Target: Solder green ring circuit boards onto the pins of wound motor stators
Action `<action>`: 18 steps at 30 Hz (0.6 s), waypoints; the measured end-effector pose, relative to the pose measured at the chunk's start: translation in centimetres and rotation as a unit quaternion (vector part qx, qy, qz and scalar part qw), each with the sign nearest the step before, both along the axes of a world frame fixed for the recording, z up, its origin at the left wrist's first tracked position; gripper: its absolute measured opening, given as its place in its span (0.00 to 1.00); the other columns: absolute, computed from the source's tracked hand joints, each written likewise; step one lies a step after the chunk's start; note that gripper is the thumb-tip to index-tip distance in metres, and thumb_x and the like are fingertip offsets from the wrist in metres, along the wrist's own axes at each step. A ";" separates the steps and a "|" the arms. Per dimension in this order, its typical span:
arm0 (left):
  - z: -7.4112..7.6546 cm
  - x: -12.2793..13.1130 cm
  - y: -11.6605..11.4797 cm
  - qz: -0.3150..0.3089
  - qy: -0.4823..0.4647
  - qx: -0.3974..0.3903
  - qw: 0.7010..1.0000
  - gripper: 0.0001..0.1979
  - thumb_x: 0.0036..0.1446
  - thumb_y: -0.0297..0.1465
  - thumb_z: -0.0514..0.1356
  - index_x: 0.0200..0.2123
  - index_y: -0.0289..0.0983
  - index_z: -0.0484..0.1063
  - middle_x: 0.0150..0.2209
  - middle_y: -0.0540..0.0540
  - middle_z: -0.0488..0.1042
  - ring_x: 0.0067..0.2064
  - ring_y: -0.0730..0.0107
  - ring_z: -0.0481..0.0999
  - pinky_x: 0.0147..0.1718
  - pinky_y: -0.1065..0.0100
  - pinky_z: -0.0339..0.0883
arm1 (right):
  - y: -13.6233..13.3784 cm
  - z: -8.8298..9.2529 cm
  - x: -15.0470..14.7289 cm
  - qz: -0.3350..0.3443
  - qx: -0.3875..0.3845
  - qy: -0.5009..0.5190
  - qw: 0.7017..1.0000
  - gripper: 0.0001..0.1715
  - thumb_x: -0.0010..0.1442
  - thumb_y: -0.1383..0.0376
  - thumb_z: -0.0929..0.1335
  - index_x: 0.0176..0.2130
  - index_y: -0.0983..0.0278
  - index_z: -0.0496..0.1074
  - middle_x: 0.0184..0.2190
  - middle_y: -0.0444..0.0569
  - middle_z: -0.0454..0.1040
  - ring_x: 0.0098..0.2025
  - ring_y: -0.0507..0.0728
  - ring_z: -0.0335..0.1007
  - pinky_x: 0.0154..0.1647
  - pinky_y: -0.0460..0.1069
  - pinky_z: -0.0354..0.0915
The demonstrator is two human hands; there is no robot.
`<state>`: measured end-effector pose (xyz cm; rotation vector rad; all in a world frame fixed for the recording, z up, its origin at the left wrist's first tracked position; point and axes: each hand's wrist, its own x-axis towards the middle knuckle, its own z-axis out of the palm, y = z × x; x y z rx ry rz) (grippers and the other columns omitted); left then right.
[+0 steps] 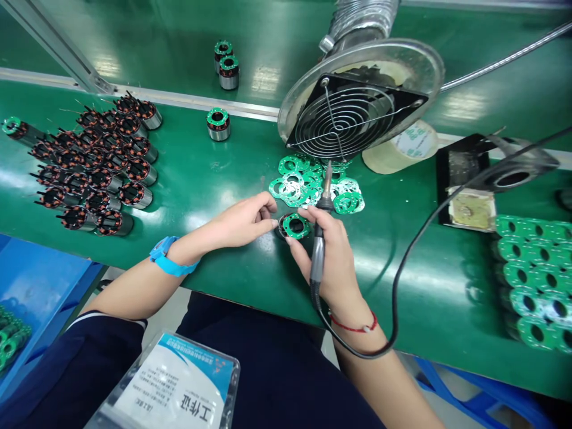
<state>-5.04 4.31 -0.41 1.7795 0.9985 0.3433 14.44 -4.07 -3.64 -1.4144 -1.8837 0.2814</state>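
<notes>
A motor stator (302, 234) with a ring-shaped green circuit board (291, 226) on top stands on the bench before me. My right hand (333, 253) grips a soldering iron (317, 256), its tip pointing up and away from the stator. The thumb and forefinger of that hand also reach the stator's right side. At the stator's left edge is my left hand (250, 220), its fingers loosely bent and the thumb apart from them. That thumb tip is at the stator's rim; whether it presses on it I cannot tell. Loose green ring boards (297, 182) lie piled just behind.
A round fume extractor fan (344, 122) hangs over the boards. Bare wound stators (102, 161) stand grouped at left; one with a board (218, 125) stands alone. At right are a tape roll (404, 149), a soldering stand (471, 202) and rows of boarded stators (536, 277). The iron's cable (397, 286) loops over my right forearm.
</notes>
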 end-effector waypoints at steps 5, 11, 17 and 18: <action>0.4 -0.2 -0.1 -0.088 0.051 0.023 0.995 0.05 0.57 0.30 0.59 0.38 0.36 0.68 0.33 0.49 0.73 0.34 0.71 0.71 0.33 0.68 0.63 | -0.2 -0.3 -0.1 -0.001 0.002 0.027 1.000 0.34 0.62 0.63 0.70 0.63 0.57 0.58 0.51 0.53 0.74 0.52 0.63 0.70 0.51 0.60 0.70; 0.1 0.2 -0.1 -0.022 -0.041 0.037 0.998 0.03 0.57 0.25 0.56 0.31 0.36 0.68 0.29 0.51 0.70 0.31 0.75 0.68 0.33 0.70 0.62 | -0.3 -0.3 -0.8 -0.025 0.030 -0.015 0.999 0.35 0.61 0.58 0.71 0.63 0.56 0.58 0.48 0.53 0.75 0.47 0.64 0.70 0.48 0.61 0.69; -0.4 0.7 -0.3 0.037 -0.088 -0.035 0.995 0.03 0.58 0.28 0.58 0.31 0.35 0.68 0.28 0.52 0.70 0.30 0.76 0.67 0.31 0.71 0.61 | -0.3 0.8 -1.6 0.035 0.085 -0.047 0.995 0.36 0.61 0.63 0.69 0.64 0.53 0.54 0.57 0.54 0.72 0.64 0.69 0.59 0.56 0.66 0.62; -0.3 0.7 -0.3 0.035 -0.088 -0.035 0.995 0.03 0.58 0.28 0.58 0.32 0.35 0.68 0.29 0.52 0.70 0.30 0.76 0.67 0.32 0.71 0.61 | -0.3 1.0 -1.7 0.053 0.087 -0.044 0.994 0.36 0.62 0.65 0.68 0.64 0.53 0.54 0.56 0.53 0.72 0.63 0.68 0.60 0.55 0.65 0.63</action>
